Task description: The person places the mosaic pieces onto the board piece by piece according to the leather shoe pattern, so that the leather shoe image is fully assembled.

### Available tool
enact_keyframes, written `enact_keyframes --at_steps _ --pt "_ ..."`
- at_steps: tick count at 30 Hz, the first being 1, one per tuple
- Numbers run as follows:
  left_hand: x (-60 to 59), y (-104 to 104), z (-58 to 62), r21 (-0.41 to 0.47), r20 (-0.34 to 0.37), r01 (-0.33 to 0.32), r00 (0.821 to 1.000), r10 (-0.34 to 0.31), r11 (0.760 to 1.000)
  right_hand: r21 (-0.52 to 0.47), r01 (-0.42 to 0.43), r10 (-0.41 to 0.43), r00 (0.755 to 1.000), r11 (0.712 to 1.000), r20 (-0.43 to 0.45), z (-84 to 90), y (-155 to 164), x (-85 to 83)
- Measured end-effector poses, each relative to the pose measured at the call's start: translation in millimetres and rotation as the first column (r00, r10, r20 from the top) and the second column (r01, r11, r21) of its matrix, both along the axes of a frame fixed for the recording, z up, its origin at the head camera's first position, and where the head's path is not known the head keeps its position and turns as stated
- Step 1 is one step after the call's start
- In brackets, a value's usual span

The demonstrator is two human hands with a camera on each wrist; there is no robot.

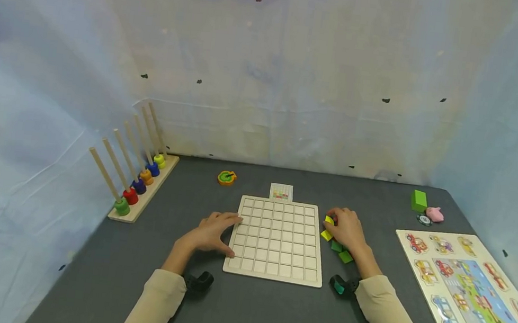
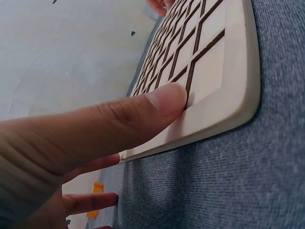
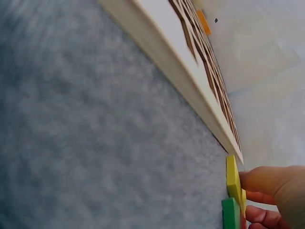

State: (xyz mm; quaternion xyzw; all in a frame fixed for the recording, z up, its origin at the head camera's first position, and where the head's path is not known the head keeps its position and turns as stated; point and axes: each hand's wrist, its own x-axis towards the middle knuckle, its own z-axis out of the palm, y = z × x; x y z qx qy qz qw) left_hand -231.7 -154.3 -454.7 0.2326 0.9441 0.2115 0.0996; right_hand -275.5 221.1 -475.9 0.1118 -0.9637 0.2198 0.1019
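A pale wooden grid board [image 1: 276, 241] lies flat in the middle of the table. Spread along its left edge, my left hand [image 1: 212, 232] touches the rim with straight fingers; in the left wrist view the thumb [image 2: 164, 102] rests on the near corner of the frame. To the right of the board, my right hand [image 1: 346, 229] pinches a yellow tile [image 1: 329, 220] between thumb and fingers. Another yellow tile [image 1: 326, 235] and two green tiles [image 1: 346, 256] lie just below it in a row. The fingers partly cover this group.
A small printed grid card [image 1: 281, 192] sits behind the board, with an orange-and-green toy [image 1: 226, 178] to its left. A peg stand with coloured rings [image 1: 154, 192] is at left. At right are a picture puzzle board [image 1: 423, 279], a green block [image 1: 419, 201] and a pink pig [image 1: 435, 214].
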Motion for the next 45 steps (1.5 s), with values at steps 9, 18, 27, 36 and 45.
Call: enact_keyframes --at_steps 9,18,27,36,45 --pt "-2.9 -0.3 2.2 -0.006 0.033 -0.01 0.999 0.01 1.0 -0.015 -0.075 0.074 0.997 0.997 -0.021 14.4 -16.1 -3.9" --pt "-5.3 -5.0 1.8 0.03 0.042 -0.025 0.999 0.023 0.999 -0.191 -0.366 0.362 0.931 0.911 -0.057 25.1 -67.2 -1.7" --pt "-7.4 -4.2 4.3 0.008 0.048 0.007 0.999 -0.007 1.0 -0.212 -0.49 0.501 0.866 0.846 -0.004 24.5 -115.6 7.3" --pt "-6.5 -7.3 -0.4 0.022 0.059 0.02 0.998 -0.022 1.0 -0.217 -0.553 0.568 0.823 0.804 0.006 10.2 -140.5 9.6" --pt "-6.3 -5.9 -0.7 0.037 0.055 0.021 0.998 -0.023 0.999 -0.22 -0.533 0.547 0.837 0.817 0.003 4.2 -148.1 12.7"
